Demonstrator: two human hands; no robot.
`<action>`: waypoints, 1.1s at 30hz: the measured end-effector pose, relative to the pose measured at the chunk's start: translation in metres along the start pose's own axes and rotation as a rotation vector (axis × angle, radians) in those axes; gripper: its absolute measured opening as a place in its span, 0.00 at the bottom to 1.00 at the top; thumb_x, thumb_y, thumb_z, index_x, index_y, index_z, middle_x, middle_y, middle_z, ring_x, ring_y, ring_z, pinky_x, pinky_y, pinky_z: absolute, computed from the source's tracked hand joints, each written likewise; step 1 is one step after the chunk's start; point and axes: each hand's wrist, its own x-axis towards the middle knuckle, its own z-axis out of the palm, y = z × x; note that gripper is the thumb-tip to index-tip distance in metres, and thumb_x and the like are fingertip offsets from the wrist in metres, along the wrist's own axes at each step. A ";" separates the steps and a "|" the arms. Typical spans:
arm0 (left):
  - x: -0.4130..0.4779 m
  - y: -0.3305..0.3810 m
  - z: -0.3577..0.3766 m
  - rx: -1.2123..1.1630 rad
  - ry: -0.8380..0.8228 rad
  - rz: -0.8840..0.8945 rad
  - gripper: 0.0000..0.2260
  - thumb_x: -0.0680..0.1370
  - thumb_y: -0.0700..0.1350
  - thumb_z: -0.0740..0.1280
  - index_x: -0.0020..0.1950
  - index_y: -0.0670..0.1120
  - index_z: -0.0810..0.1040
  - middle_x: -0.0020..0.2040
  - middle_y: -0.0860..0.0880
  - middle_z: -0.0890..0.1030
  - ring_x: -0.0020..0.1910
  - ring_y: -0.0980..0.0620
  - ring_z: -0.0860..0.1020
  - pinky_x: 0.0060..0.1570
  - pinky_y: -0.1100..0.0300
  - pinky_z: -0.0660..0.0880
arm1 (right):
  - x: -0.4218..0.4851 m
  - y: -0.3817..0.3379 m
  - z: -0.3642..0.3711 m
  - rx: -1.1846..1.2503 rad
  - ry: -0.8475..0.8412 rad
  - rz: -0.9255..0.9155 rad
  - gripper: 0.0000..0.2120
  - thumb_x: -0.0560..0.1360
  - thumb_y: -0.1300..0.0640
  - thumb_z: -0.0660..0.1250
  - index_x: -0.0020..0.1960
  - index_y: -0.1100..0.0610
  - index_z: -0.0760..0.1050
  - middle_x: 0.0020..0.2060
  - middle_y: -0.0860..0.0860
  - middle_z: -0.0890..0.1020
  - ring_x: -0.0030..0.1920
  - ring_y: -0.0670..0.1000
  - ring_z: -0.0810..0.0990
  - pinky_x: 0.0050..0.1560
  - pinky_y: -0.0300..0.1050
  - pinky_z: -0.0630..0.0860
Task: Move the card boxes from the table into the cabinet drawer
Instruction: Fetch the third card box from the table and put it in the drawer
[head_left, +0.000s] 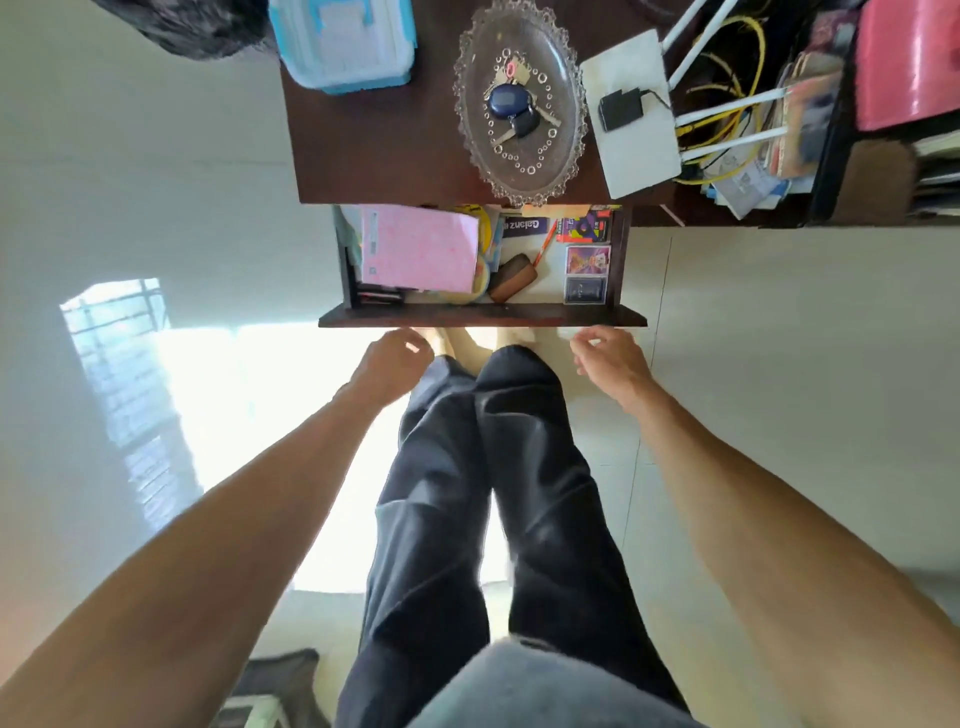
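The dark wooden cabinet drawer (483, 315) stands pulled out below the cabinet top. Three card boxes lie in a column at its right end: a red and black one (584, 227) at the back, a purple one (587, 260) in the middle, a dark blue one (585, 290) nearest the front. My left hand (393, 359) hovers just in front of the drawer's front panel on the left, fingers loosely curled and holding nothing. My right hand (608, 356) hovers the same way on the right, also holding nothing.
The drawer also holds a pink paper pad (418, 248), a brown case (511, 278) and a pencil. On the cabinet top (374, 150) sit a glass dish (519, 101) with keys, a blue-rimmed plastic box (343, 44) and a white router (631, 114). My legs stand below the drawer.
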 end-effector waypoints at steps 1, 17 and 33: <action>-0.027 -0.003 -0.008 -0.052 0.009 -0.015 0.11 0.79 0.43 0.62 0.55 0.44 0.82 0.60 0.49 0.81 0.60 0.49 0.78 0.59 0.61 0.72 | -0.026 -0.005 -0.008 0.016 0.002 -0.002 0.17 0.80 0.46 0.62 0.62 0.55 0.80 0.56 0.54 0.86 0.56 0.57 0.84 0.63 0.55 0.78; -0.341 -0.065 -0.054 -0.461 0.050 -0.114 0.07 0.76 0.51 0.63 0.51 0.53 0.78 0.52 0.49 0.83 0.50 0.48 0.82 0.50 0.54 0.75 | -0.332 -0.008 -0.092 -0.093 0.010 -0.123 0.10 0.83 0.50 0.61 0.57 0.51 0.78 0.45 0.48 0.83 0.45 0.51 0.84 0.52 0.47 0.79; -0.484 -0.084 0.050 -1.269 0.516 -0.401 0.10 0.78 0.50 0.65 0.56 0.48 0.78 0.50 0.44 0.83 0.48 0.45 0.81 0.54 0.51 0.76 | -0.294 -0.130 -0.153 -0.651 -0.127 -0.418 0.09 0.81 0.65 0.62 0.56 0.65 0.79 0.37 0.57 0.81 0.37 0.56 0.79 0.43 0.55 0.79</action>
